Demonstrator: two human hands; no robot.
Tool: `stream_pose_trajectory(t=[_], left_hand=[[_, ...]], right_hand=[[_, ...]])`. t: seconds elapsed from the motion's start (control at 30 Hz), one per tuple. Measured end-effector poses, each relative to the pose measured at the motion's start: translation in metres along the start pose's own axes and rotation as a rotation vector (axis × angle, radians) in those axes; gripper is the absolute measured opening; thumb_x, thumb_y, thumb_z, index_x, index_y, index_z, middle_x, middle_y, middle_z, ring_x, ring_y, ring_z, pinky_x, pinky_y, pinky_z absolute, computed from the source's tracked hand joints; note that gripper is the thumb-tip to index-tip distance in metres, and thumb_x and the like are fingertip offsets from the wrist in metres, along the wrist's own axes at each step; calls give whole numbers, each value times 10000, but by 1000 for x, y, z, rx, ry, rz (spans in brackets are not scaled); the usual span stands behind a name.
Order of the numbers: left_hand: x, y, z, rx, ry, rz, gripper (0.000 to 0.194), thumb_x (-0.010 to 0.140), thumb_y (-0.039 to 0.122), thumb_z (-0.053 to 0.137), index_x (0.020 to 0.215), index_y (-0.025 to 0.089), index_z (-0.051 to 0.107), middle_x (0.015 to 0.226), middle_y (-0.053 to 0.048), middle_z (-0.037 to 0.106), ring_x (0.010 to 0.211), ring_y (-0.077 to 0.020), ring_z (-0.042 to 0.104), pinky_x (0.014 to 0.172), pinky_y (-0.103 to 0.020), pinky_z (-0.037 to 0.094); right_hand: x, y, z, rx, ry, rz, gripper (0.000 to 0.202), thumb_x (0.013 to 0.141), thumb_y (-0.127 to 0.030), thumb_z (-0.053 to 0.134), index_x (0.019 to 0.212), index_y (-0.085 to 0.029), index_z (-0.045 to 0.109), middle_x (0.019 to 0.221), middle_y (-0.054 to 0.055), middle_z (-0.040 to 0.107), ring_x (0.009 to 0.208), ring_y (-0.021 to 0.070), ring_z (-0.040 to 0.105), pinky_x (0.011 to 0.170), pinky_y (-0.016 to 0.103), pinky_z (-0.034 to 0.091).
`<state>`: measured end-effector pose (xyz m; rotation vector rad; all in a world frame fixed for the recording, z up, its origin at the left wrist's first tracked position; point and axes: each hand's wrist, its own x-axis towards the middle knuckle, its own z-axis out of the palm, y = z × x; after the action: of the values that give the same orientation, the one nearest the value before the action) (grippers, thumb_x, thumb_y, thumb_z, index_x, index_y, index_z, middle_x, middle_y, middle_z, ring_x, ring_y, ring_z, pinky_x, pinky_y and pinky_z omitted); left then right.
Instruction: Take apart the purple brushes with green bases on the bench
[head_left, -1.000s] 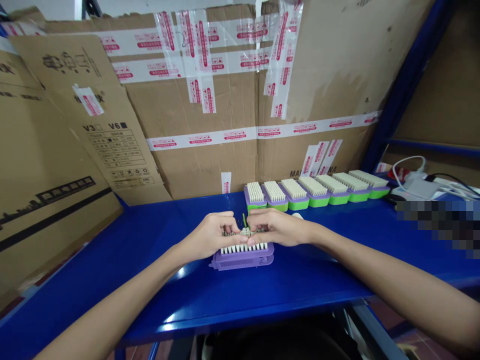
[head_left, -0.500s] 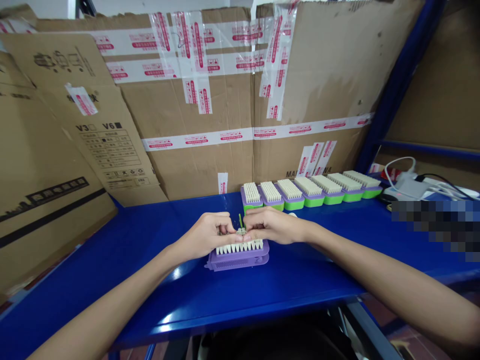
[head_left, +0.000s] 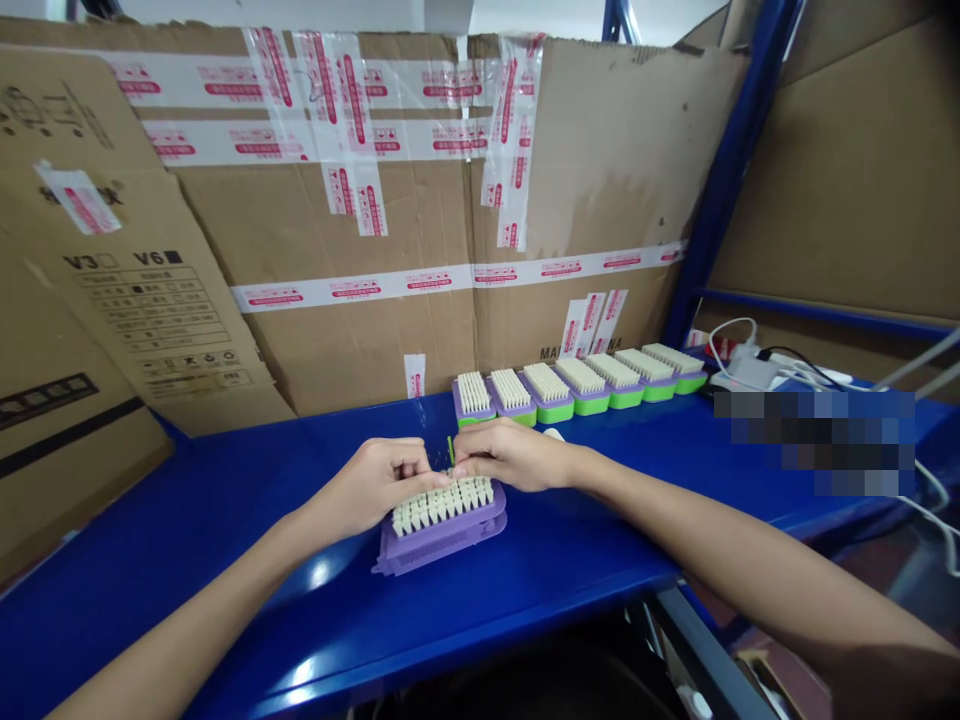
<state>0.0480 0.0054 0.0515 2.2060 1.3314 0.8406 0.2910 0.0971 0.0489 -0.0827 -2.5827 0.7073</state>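
A purple brush block with rows of cream bristle tufts lies on the blue table, slightly turned. My left hand is closed over its back left part, thumb on the tufts; what its fingers pinch is hidden. My right hand is closed at the back of the same block, fingertips meeting the left thumb. A thin green strip stands up beside the right fingertips; whether they grip it is unclear.
Several purple and green brushes, bristles up, stand in a row along the back. Behind them rises a taped cardboard wall. White cables and a plug lie at the right. The blue table's front edge is near.
The view has shifted, so the table things sit further left. More of the block's tufts show below my hands, and the block appears more tilted in view.
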Motion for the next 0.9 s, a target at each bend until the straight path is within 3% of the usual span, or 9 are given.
stream_pose_trajectory(t=[0.17, 0.33, 0.43, 0.57, 0.7, 0.8, 0.9], left_hand=[[-2, -1, -3, -8, 3, -47, 508, 959, 543, 713, 639, 175, 572, 611, 60, 459, 571, -91, 374, 530, -231, 298], [-4, 0, -4, 29, 47, -98, 485, 1003, 592, 634, 756, 176, 667, 650, 28, 562, 611, -117, 459, 562, -249, 353], [-6, 10, -1, 73, 89, -20, 409, 1069, 514, 552, 867, 191, 699, 776, 0, 634, 706, -143, 547, 623, -268, 411], [-10, 24, 4, 105, 45, 116, 296, 1099, 405, 512, 988, 212, 707, 960, -31, 673, 842, -166, 612, 749, -298, 490], [-14, 25, 5, 170, 22, 228, 205, 1086, 322, 545, 1164, 250, 720, 1290, -79, 694, 1189, -241, 634, 1051, -419, 513], [-16, 24, 5, 217, -18, 319, 322, 1067, 265, 562, 1363, 288, 686, 1448, -85, 680, 1370, -298, 578, 1179, -530, 462], [-18, 26, 7, 262, -66, 392, 462, 1032, 216, 583, 1483, 307, 628, 1482, -79, 684, 1409, -319, 572, 1213, -579, 442]], right_hand=[[0, -1, 1, -41, 35, 5, 244, 1100, -242, 603, 861, -193, 609, 874, 7, 603, 811, 161, 577, 741, 288, 453], [-2, -1, 2, -135, 74, -15, 214, 1121, -239, 556, 934, -180, 643, 910, 32, 633, 836, 177, 582, 775, 306, 477], [-3, 1, 2, -223, 69, -10, 223, 1139, -250, 511, 994, -174, 663, 946, 49, 643, 850, 187, 582, 796, 321, 497], [-4, 4, -2, -312, 60, -16, 236, 1147, -257, 493, 1042, -160, 681, 983, 70, 653, 873, 198, 588, 804, 335, 508], [-6, 5, -7, -343, 64, -22, 246, 1152, -246, 467, 1078, -153, 682, 1005, 84, 677, 887, 200, 600, 808, 341, 513], [-7, 5, -8, -365, 74, -1, 252, 1154, -238, 450, 1059, -163, 671, 992, 80, 690, 878, 197, 609, 804, 337, 504], [-6, 5, -8, -389, 93, 41, 249, 1156, -248, 453, 1035, -170, 657, 963, 65, 692, 854, 187, 612, 790, 321, 478]])
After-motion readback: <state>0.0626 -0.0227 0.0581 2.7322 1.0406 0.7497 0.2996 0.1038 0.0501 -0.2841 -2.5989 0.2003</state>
